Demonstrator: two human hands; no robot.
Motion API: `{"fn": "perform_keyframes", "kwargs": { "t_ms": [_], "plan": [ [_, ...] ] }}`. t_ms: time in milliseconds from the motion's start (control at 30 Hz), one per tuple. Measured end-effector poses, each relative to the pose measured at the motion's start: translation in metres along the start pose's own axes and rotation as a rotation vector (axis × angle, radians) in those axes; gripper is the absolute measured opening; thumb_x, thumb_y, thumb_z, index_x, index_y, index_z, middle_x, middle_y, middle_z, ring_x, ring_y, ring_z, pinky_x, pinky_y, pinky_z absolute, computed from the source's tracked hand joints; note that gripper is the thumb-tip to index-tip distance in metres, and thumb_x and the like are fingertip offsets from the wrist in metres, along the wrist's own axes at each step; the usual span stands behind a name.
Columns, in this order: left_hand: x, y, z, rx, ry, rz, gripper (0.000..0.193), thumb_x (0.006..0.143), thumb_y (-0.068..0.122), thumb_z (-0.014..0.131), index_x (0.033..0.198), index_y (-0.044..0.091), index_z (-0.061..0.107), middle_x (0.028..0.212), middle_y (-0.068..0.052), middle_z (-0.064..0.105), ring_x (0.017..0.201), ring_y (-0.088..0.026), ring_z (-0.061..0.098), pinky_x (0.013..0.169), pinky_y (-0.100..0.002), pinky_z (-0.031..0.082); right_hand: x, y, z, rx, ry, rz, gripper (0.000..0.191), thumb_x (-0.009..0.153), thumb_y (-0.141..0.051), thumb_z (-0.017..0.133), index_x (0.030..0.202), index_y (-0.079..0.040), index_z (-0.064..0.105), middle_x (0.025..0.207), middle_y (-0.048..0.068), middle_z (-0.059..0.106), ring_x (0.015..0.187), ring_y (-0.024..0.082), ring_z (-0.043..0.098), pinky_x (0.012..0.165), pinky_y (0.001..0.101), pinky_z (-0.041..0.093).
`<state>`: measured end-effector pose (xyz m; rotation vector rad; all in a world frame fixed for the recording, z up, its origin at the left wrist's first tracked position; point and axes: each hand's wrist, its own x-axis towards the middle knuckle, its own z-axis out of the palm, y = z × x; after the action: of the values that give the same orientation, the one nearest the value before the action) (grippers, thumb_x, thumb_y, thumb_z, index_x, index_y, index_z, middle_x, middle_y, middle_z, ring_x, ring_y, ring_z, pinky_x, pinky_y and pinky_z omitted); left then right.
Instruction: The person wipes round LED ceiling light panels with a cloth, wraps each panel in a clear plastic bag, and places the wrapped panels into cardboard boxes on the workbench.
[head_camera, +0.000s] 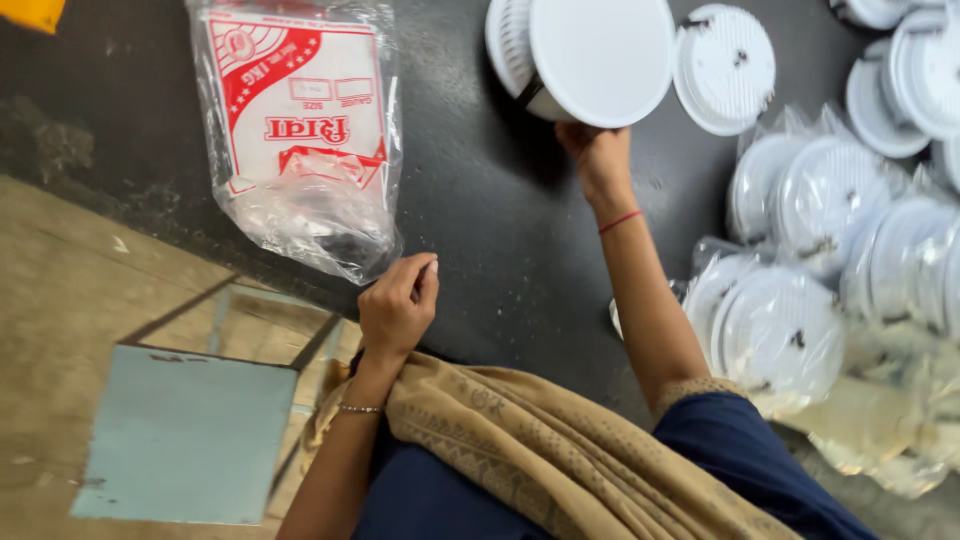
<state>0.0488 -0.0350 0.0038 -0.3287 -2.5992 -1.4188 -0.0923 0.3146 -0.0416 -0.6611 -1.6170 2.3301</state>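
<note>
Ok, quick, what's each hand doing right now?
Left hand: loosely curled, holding nothing visible.
Right hand: gripping the round white plastic fixture.

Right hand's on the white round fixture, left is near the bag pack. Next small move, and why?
Probably draw the white round fixture back toward the body. The right hand grips only its lower edge at full reach, while the left hand rests closed and empty beside the pack of clear bags, holding nothing.

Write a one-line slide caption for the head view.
Right hand grips a round white lamp fixture on a dark table; left hand rests near a pack of clear plastic bags.
</note>
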Motion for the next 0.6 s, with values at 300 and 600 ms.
{"fn": "perform_keyframes", "kwargs": {
  "t_ms": [300,600],
  "plan": [
    [0.023,0.016,0.008,-0.398,-0.009,-0.024,0.017,0.104,0.010,0.065,0.121,0.006,0.068,0.096,-0.006,0.069,0.075,-0.013,0.067,0.068,-0.028,0.055,-0.131,0.018,-0.021,-0.092,-0.142,0.124,0.022,0.106,-0.008,0.056,0.125,0.003,0.062,0.109,0.012,0.069,0.094,0.022,0.070,0.084,0.0392,0.063],
    [0.104,-0.003,0.064,-0.253,-0.015,-0.109,0.065,0.093,0.029,0.081,0.145,0.008,0.047,0.137,-0.015,0.054,0.105,-0.023,0.065,0.082,-0.036,0.058,-0.189,-0.011,-0.051,0.402,0.038,0.281,0.058,0.097,-0.044,0.041,0.135,-0.002,0.052,0.127,0.015,0.068,0.109,0.029,0.073,0.088,0.0447,0.066]
  ]
}}
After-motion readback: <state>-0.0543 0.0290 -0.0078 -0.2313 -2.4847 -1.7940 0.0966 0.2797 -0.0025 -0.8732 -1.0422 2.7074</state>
